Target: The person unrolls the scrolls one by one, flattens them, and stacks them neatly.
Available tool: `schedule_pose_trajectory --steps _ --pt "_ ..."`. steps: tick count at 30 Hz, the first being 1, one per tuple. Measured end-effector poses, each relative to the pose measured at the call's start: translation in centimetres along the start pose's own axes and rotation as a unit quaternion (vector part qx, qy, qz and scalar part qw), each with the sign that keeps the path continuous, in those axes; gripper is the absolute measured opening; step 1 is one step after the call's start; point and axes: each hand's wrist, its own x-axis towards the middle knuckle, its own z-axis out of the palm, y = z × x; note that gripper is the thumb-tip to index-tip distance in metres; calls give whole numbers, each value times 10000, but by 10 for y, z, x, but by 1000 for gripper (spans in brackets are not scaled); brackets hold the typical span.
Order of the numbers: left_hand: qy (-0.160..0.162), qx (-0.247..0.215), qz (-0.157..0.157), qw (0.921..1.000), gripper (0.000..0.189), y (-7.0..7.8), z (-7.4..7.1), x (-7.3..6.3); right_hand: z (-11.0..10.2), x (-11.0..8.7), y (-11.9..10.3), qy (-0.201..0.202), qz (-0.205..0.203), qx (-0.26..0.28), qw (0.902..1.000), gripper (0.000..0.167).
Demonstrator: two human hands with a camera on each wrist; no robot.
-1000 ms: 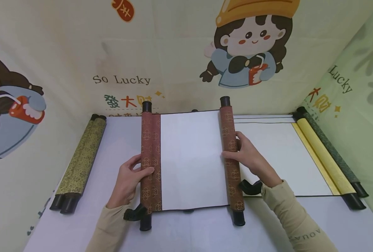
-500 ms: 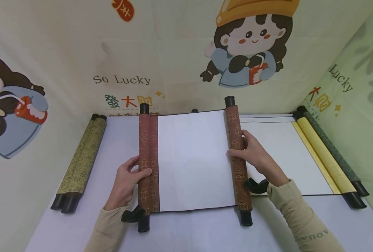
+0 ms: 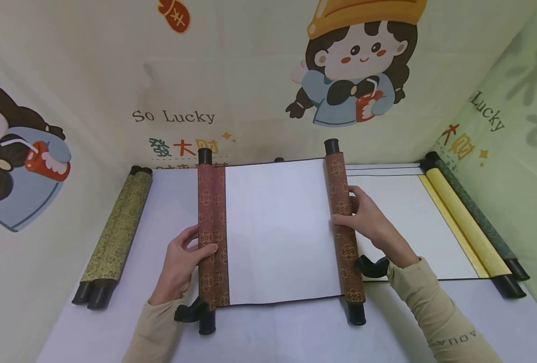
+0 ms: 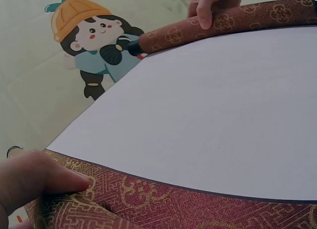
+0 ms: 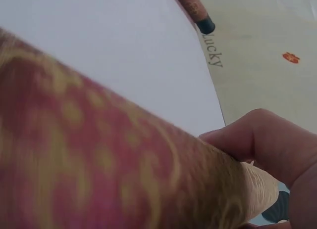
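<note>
Red scroll (image 3: pixel 279 232) part open over mid worktop (image 3: pixel 273 340). Left hand (image 3: pixel 180 259) curled round left roll (image 3: pixel 205 201), right hand (image 3: pixel 370 222) round right roll (image 3: pixel 347 242). Step looks like spreading or rolling, can't tell which. Next move likely calls for rolls parallel, sheet evenly taut. 0 containers in view.

Olive scroll (image 3: pixel 120 227), yellow scroll (image 3: pixel 468 224), apparently green scroll (image 3: pixel 474 209)
</note>
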Motion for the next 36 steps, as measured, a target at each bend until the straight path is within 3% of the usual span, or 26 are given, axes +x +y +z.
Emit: schedule_pose_trajectory --steps 14,36 --pt "95 148 98 9998 73 -1 -3 0 -10 1 5 193 135 -318 9992 83" --pt "272 306 79 9991 79 -1 -6 -3 -24 4 20 236 126 -303 9992 88"
